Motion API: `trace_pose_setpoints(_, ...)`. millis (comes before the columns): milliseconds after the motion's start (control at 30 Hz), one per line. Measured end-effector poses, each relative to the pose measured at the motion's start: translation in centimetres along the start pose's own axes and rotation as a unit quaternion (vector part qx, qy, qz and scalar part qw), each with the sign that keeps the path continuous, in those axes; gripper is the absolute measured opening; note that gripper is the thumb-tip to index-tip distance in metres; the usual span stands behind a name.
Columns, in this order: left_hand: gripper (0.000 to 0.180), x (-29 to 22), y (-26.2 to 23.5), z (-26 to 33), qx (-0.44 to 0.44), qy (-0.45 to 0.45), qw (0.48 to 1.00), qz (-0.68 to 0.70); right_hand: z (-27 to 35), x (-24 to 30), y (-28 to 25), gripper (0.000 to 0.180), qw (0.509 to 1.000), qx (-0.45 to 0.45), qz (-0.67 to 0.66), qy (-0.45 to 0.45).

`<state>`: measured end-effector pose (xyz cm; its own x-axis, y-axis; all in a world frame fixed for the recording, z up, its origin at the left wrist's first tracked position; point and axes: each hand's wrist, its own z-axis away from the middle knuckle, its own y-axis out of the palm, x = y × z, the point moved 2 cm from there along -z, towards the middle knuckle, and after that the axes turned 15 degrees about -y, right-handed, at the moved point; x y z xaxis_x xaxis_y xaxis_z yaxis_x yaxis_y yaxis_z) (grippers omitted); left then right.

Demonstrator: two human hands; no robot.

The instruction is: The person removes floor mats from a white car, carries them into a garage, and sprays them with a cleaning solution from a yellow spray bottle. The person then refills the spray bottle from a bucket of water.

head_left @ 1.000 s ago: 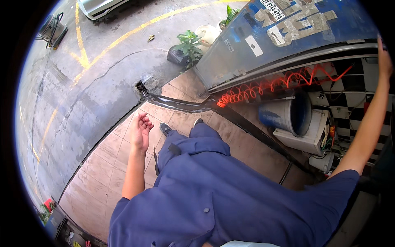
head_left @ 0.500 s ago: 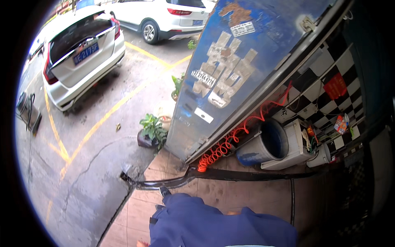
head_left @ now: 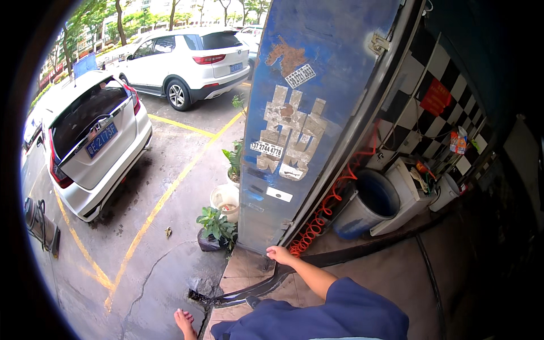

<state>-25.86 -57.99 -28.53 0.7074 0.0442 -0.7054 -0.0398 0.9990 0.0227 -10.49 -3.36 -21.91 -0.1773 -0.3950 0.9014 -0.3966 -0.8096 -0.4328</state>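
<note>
My right hand (head_left: 280,254) reaches forward from a blue sleeve, and its fingers curl on the bottom edge of a tall blue metal door (head_left: 306,113) patched with worn stickers. My left hand (head_left: 184,323) hangs low at the picture's bottom edge, fingers apart and holding nothing, above the line where the tiled floor meets the concrete. My blue clothing (head_left: 317,320) fills the lower middle of the view.
A potted plant (head_left: 214,226) and a white pot (head_left: 225,198) stand just left of the door's foot. An orange coiled hose (head_left: 317,218), a blue barrel (head_left: 365,207) and a white machine (head_left: 405,195) sit behind the door. Two white cars (head_left: 96,141) are parked on the yellow-lined concrete.
The view has swung upward toward the street and cars. My right hand now shows at the door's bottom edge; a second ago that arm stretched far to the right.
</note>
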Motion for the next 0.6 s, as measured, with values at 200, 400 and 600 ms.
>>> trace_pose_setpoints(200, 0.031, -1.7, -7.6, -5.4, 0.063, -0.002, 0.996, -0.065, 4.0, 8.1, 8.9, 0.047, 0.925, 0.097, 0.363, 0.060)
trace_pose_setpoints(400, 0.030, 1.2, -24.4, -7.0, -0.033, -0.287, 0.949, -0.128, 17.1, 8.4, 18.5, 0.047, 0.921, 0.061, 0.279, 0.266)
trace_pose_setpoints(600, 0.027, -1.3, -36.1, -8.0, -0.083, -0.361, 0.920, -0.132, 18.4, 14.1, 23.6, 0.051, 0.896, -0.023, 0.239, 0.374)
